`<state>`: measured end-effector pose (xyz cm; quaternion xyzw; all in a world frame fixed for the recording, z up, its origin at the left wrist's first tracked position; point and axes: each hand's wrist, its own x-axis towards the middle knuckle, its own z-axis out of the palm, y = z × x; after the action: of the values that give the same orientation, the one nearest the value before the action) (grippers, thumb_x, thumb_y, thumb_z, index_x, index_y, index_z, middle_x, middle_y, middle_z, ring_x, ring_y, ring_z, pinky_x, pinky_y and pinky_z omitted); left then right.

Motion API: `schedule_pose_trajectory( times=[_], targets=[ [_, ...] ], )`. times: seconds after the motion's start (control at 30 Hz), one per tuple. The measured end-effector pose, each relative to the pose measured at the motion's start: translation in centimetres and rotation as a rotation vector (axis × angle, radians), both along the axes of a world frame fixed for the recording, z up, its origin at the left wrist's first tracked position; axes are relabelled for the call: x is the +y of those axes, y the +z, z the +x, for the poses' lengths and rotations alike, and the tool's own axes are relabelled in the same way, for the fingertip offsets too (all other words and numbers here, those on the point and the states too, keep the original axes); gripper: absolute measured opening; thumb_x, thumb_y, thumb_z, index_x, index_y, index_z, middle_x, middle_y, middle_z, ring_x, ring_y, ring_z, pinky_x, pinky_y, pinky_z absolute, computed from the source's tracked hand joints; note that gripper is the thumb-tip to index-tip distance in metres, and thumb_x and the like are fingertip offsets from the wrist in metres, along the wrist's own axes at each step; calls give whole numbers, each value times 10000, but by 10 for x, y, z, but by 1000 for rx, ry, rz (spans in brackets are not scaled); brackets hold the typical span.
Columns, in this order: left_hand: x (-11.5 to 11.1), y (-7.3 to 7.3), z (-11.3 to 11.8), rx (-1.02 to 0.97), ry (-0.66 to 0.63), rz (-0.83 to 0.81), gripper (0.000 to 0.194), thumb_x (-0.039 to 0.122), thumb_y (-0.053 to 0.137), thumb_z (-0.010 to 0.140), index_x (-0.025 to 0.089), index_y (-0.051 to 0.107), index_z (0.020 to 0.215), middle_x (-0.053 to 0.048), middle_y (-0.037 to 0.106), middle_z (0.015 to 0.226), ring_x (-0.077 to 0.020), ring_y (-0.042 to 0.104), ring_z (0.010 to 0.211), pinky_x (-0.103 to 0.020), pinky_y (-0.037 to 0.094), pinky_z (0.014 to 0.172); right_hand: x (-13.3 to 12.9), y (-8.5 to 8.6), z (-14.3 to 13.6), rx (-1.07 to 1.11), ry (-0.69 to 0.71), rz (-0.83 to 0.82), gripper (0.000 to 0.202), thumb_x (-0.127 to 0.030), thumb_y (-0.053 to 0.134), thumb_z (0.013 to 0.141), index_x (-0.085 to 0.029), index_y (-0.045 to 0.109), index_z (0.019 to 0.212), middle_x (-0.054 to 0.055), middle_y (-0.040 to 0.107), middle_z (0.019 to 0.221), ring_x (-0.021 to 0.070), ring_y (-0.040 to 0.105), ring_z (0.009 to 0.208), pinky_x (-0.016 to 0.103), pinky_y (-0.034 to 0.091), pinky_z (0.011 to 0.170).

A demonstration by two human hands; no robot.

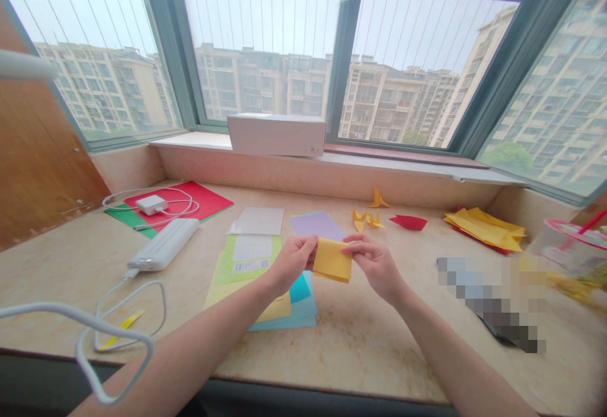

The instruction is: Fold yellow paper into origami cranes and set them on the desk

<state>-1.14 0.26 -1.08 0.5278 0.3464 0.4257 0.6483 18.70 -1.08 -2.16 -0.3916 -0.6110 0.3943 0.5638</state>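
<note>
Though perhaps multilayered, yellow paper in the near-closed pinch of left hand and right hand.

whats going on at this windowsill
Someone is holding a folded yellow paper up between their left hand and right hand. Coloured sheets lie beneath and beside the left arm. Small folded yellow shapes and a red one sit farther back, near a yellow paper pile.
</note>
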Motion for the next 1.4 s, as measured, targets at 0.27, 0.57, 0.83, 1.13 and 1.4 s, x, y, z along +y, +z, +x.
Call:
schedule_pose_trajectory(
  times=[0.27, 0.57, 0.83, 1.13, 1.4],
  targets=[
    [0, -2, -1, 25, 53, 44, 407, 449, 768, 734, 135, 623, 949, -89, 741, 839, -214, 713, 761, -251, 508, 603, -4, 3, -4, 28, 27, -48, 264, -435, 644, 833, -268, 736, 1015, 68, 663, 1083, 226, 637, 969, 373, 520, 845],
    [0, 0, 0, 13, 66, 158, 391, 409, 757, 756, 159, 541, 966, -92, 719, 903, -224, 703, 804, -341, 543, 723, 0, -1, -3, 39, 40, -138, 409, -430, 714, 797, -206, 654, 1134, 73, 738, 946, 232, 677, 842, 356, 519, 738],
    [-10, -1, 0, 250, 86, 529, 370, 370, 636, 882, 202, 565, 1204, -103, 684, 1080, -228, 640, 1015, -331, 493, 858, -13, 11, 1, -317, -28, 171, 223, -328, 681, 838, -261, 745, 1041, 52, 735, 955, 230, 627, 861, 374, 480, 777],
    [-13, -2, 0, 327, 104, 634, 163, 337, 547, 931, 190, 586, 991, -32, 651, 883, -159, 633, 813, -287, 508, 765, -8, 3, 5, -174, -200, 60, 273, -430, 743, 765, -201, 753, 913, 63, 731, 851, 204, 614, 737, 339, 486, 711],
    [-8, -6, 2, 335, 118, 591, 172, 331, 607, 889, 164, 610, 844, -28, 676, 770, -157, 652, 731, -274, 523, 702, -10, 8, 3, -169, -182, 51, 210, -413, 748, 755, -208, 753, 796, 26, 704, 730, 172, 570, 666, 296, 445, 645]
  ],
)
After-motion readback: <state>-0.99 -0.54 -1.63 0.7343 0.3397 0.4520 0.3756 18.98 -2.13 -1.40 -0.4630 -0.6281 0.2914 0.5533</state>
